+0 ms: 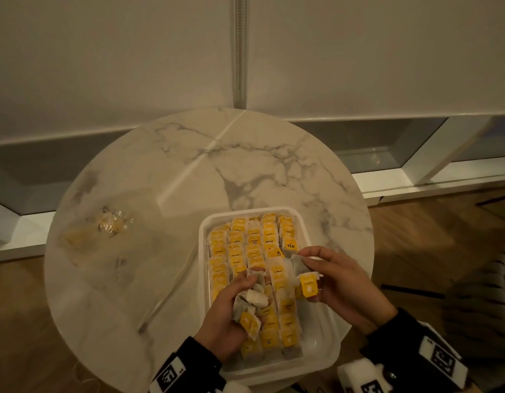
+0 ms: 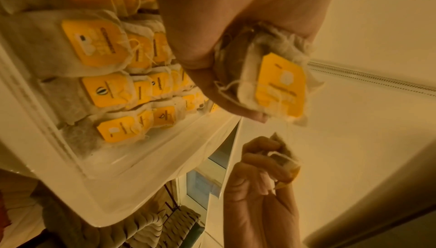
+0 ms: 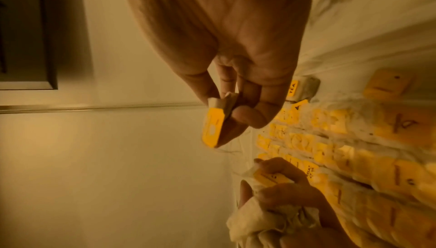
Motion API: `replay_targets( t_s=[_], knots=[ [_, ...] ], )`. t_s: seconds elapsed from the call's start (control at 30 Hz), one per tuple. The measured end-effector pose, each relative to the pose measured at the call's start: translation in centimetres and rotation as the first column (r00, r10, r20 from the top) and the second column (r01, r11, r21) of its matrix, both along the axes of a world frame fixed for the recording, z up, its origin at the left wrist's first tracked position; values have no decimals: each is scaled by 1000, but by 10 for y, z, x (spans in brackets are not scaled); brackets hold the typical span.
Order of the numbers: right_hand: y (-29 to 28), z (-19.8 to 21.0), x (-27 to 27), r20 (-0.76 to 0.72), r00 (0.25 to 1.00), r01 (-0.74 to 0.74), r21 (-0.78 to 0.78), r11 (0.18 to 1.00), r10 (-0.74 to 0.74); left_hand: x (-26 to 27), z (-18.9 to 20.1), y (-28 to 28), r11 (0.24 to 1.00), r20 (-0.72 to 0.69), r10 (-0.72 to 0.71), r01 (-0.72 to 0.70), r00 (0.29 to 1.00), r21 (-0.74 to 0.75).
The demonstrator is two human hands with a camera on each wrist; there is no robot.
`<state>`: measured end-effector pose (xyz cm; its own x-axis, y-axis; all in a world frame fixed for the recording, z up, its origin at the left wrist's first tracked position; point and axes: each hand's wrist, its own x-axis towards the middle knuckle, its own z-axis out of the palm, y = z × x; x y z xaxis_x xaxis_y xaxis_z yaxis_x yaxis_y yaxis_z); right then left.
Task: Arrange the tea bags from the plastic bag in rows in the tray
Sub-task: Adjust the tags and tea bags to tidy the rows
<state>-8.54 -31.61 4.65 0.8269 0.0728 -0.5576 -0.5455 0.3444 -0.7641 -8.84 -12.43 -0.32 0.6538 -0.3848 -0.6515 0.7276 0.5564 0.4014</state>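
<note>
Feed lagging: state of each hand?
Left hand: closed around a bunch of yellow-tagged paper tea bags.
Right hand: pinching a single yellow-tagged tea bag.

one tray point(image 1: 206, 236), one plastic bag point(image 1: 103, 228), two hands point(image 1: 339, 282)

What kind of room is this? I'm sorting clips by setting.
Probably a home or hotel-style living space, not a workshop. A small round marble table stands on wood flooring by a window with roller blinds pulled down, and a woven-seat chair sits beside it.
</note>
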Motion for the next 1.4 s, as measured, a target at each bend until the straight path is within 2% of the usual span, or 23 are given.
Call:
replay_targets(
  t_s=[0.17,0.27,0.37,0.4,0.47,0.57,0.67,0.73,0.83,0.93,1.0,1.13,1.27,1.4],
  knots=[
    [-10,-6,-8,-121,990,-51,170,984,72,1,-1,2,998,10,57,-56,998,-29],
    [-15,-9,-15,-137,980,-117,182,976,143,1,-1,5,996,26,81,-80,996,-29],
    [-22,-3,-18,-48,940,-339,16,941,339,3,-4,10,997,70,78,-76,994,-34],
    [-24,-1,-17,-11,905,-424,-94,901,425,4,-6,11,999,115,35,-34,993,-9],
    [-24,8,-16,34,816,-546,-283,789,577,3,-8,10,985,238,-136,105,962,137],
    [-16,19,-8,44,709,-628,-416,658,704,-1,-7,3,914,344,-374,278,861,297],
    [-9,26,1,50,636,-655,-492,574,770,-3,-3,-3,886,375,-461,390,805,252],
    [-6,30,5,54,634,-646,-511,567,771,-2,-1,-4,901,378,-432,376,819,214],
    [-6,30,7,74,695,-556,-575,600,715,-1,-1,-4,943,390,-330,276,860,188],
    [-9,25,3,157,770,-286,-780,556,618,1,-7,-2,970,352,-206,143,913,197],
    [-8,20,-4,245,806,-117,-826,551,538,4,-10,0,974,344,-135,60,929,220],
    [8,9,-18,344,822,-30,-769,638,453,6,-11,0,981,371,-55,-19,927,193],
    [16,-5,-15,407,833,32,-711,703,375,7,-15,-2,978,366,-66,-12,928,209],
    [11,-2,-6,413,872,-1,-534,846,262,6,-13,-7,977,339,-97,24,936,214]
  ],
)
